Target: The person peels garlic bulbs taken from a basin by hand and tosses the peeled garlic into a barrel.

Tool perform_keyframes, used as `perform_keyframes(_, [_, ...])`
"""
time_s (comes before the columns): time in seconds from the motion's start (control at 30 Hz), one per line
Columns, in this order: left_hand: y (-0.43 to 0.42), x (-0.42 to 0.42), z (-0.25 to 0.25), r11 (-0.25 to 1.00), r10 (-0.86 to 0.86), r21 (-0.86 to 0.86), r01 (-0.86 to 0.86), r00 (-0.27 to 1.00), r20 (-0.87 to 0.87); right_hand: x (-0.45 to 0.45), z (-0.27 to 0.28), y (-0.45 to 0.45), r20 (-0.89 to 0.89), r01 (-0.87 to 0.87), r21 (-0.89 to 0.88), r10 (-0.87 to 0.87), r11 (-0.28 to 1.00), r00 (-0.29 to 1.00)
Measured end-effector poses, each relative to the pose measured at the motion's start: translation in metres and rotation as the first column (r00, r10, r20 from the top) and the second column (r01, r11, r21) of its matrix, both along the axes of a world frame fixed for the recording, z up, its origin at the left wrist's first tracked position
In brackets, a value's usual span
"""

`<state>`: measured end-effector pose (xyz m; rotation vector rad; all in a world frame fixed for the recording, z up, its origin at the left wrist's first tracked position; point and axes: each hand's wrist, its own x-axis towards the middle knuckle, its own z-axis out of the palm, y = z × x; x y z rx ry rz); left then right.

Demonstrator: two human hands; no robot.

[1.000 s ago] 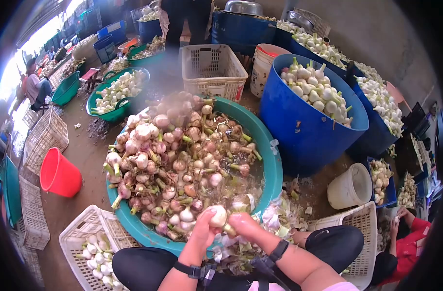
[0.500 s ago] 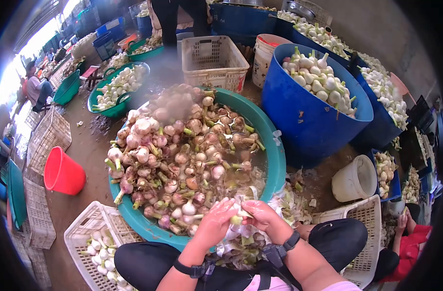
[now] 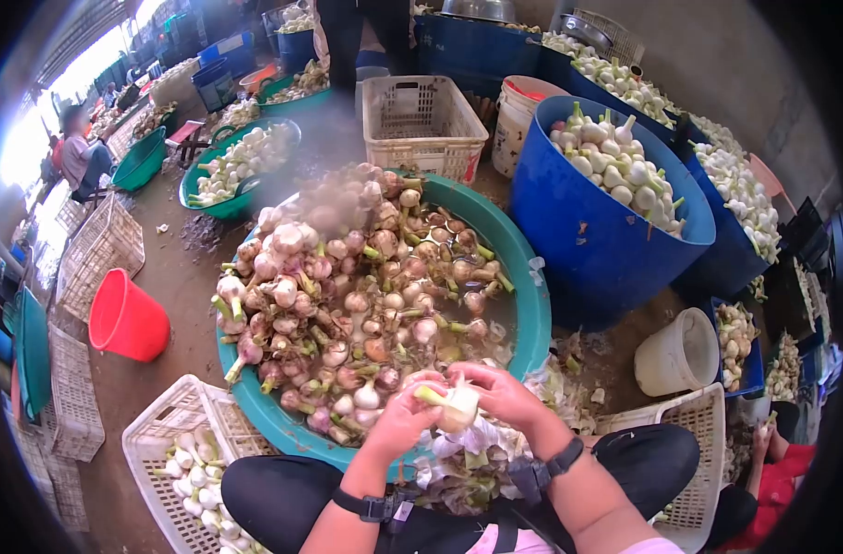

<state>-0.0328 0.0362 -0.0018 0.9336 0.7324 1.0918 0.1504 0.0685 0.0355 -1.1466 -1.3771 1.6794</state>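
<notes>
My left hand [image 3: 406, 415] and my right hand [image 3: 500, 392] meet at the near rim of a green tub [image 3: 532, 319]. Between them is a pale garlic bulb [image 3: 458, 407], its green stem pointing left. The left fingers wrap around the stem side, while the right fingers grip the bulb's upper right. Unpeeled garlic [image 3: 297, 305], purplish and muddy with stems on, heaps up in the tub's brown water. Stripped garlic skins [image 3: 468, 471] lie in a pile below my hands, between my knees.
At my left knee, a white crate [image 3: 168, 415] holds peeled garlic. Another crate [image 3: 698, 462] stands by my right knee. A blue barrel [image 3: 597, 231] of white bulbs rises beyond the tub. A red bucket [image 3: 129, 316] is at left, a white bucket [image 3: 677, 353] at right. A co-worker's red sleeve [image 3: 780, 485] shows right.
The garlic bulb has turned and shows whole and pale between my hands, its stem now to the left. My right fingers have lifted onto its top. The view has shifted slightly.
</notes>
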Motion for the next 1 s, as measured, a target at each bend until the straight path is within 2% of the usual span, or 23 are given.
perform_keyframes(0.03, [-0.001, 0.002, 0.003, 1.000, 0.007, -0.013, -0.006, 1.000, 0.025, 0.002, 0.003, 0.005, 0.069, -0.107, -0.191, 0.121, 0.976, 0.990])
perform_keyframes(0.07, [-0.001, 0.005, 0.005, 1.000, 0.006, -0.011, -0.006, 1.000, 0.026, 0.002, 0.001, 0.005, 0.070, -0.106, -0.188, 0.121, 0.976, 0.990])
perform_keyframes(0.1, [-0.003, 0.007, 0.005, 0.992, 0.058, -0.113, -0.048, 0.995, 0.084, 0.001, -0.001, 0.004, 0.311, -0.117, 0.228, 0.042, 0.967, 0.950])
perform_keyframes(0.13, [-0.003, 0.007, 0.005, 0.972, 0.118, -0.217, -0.087, 0.984, 0.135, -0.002, -0.003, 0.005, 0.478, -0.211, 0.590, -0.126, 0.780, 0.869])
perform_keyframes(0.17, [-0.003, 0.007, 0.005, 0.971, 0.129, -0.217, -0.098, 0.983, 0.132, -0.013, 0.019, -0.004, 0.471, -0.192, 0.711, -0.255, 0.677, 0.845])
perform_keyframes(0.23, [-0.002, 0.004, 0.005, 0.867, 0.321, -0.431, -0.252, 0.942, 0.096, -0.021, 0.030, -0.029, 0.505, -0.301, 0.741, -0.202, 0.600, 0.839])
perform_keyframes(0.27, [0.000, 0.001, 0.008, 0.864, 0.322, -0.434, -0.255, 0.943, 0.088, -0.024, 0.026, -0.043, 0.539, -0.393, 0.763, -0.170, 0.513, 0.825])
perform_keyframes(0.3, [0.002, -0.001, 0.013, 0.811, 0.400, -0.480, -0.334, 0.916, 0.039, -0.020, 0.008, -0.052, 0.535, -0.387, 0.764, -0.171, 0.517, 0.828])
perform_keyframes(0.37, [0.005, -0.001, 0.011, 0.708, 0.527, -0.497, -0.502, 0.844, -0.100, 0.003, -0.034, -0.057, 0.822, -0.597, 0.504, -0.135, 0.624, 0.553])
perform_keyframes(0.4, [0.005, -0.003, 0.010, 0.709, 0.527, -0.497, -0.500, 0.844, -0.098, 0.009, -0.033, -0.052, 0.823, -0.597, 0.504, -0.137, 0.624, 0.552])
perform_keyframes(0.47, [0.005, -0.009, 0.010, 0.635, 0.550, -0.596, -0.491, 0.830, -0.098, 0.017, -0.024, -0.031, 0.992, -0.532, 0.002, 0.064, 0.847, 0.106])
perform_keyframes(0.5, [0.006, -0.011, 0.012, 0.635, 0.554, -0.594, -0.494, 0.827, -0.095, 0.014, -0.016, -0.026, 0.993, -0.537, 0.004, 0.062, 0.844, 0.105])
perform_keyframes(0.53, [0.007, -0.011, 0.014, 0.640, 0.550, -0.566, -0.520, 0.824, -0.135, 0.010, -0.004, -0.025, 0.905, -0.436, 0.386, -0.242, 0.813, 0.350])
perform_keyframes(0.57, [0.008, -0.011, 0.016, 0.646, 0.544, -0.537, -0.542, 0.821, -0.175, 0.004, 0.006, -0.024, 0.674, -0.247, 0.702, -0.510, 0.668, 0.535])
perform_keyframes(0.6, [0.007, -0.008, 0.016, 0.646, 0.544, -0.538, -0.542, 0.821, -0.174, -0.002, 0.014, -0.021, 0.674, -0.249, 0.702, -0.510, 0.668, 0.534])
perform_keyframes(0.67, [0.003, 0.002, 0.013, 0.811, 0.502, -0.191, -0.553, 0.826, -0.256, -0.016, 0.023, -0.016, 0.329, 0.090, 0.456, -0.262, 0.885, 0.907])
perform_keyframes(0.7, [0.004, 0.006, 0.003, 0.839, 0.528, -0.004, -0.544, 0.816, -0.237, -0.019, 0.021, -0.012, 0.319, 0.063, 0.506, -0.255, 0.860, 0.913])
perform_keyframes(0.73, [0.004, 0.007, 0.006, 0.845, 0.518, -0.007, -0.535, 0.821, -0.241, -0.018, 0.021, -0.007, 0.318, 0.074, 0.502, -0.263, 0.862, 0.911])
perform_keyframes(0.8, [0.004, 0.005, 0.018, 0.834, 0.535, 0.429, -0.346, 0.694, -0.481, -0.016, 0.024, 0.004, 0.395, -0.147, 0.494, -0.071, 0.857, 0.916])
perform_keyframes(0.83, [0.003, 0.005, 0.020, 0.848, 0.520, 0.399, -0.350, 0.695, -0.496, -0.017, 0.031, 0.006, 0.367, -0.131, 0.370, -0.015, 0.920, 0.930])
perform_keyframes(0.87, [0.002, 0.005, 0.019, 0.851, 0.515, 0.395, -0.346, 0.697, -0.498, -0.015, 0.031, 0.008, 0.366, -0.126, 0.366, -0.018, 0.922, 0.930])
perform_keyframes(0.97, [0.001, 0.007, 0.016, 0.831, 0.534, 0.474, -0.291, 0.656, -0.533, -0.010, 0.029, 0.009, 0.423, -0.239, 0.426, 0.041, 0.872, 0.905])
perform_keyframes(1.0, [-0.002, 0.012, 0.018, 0.876, 0.479, 0.329, -0.353, 0.716, -0.509, -0.010, 0.027, 0.004, 0.442, -0.226, 0.510, -0.027, 0.830, 0.897])
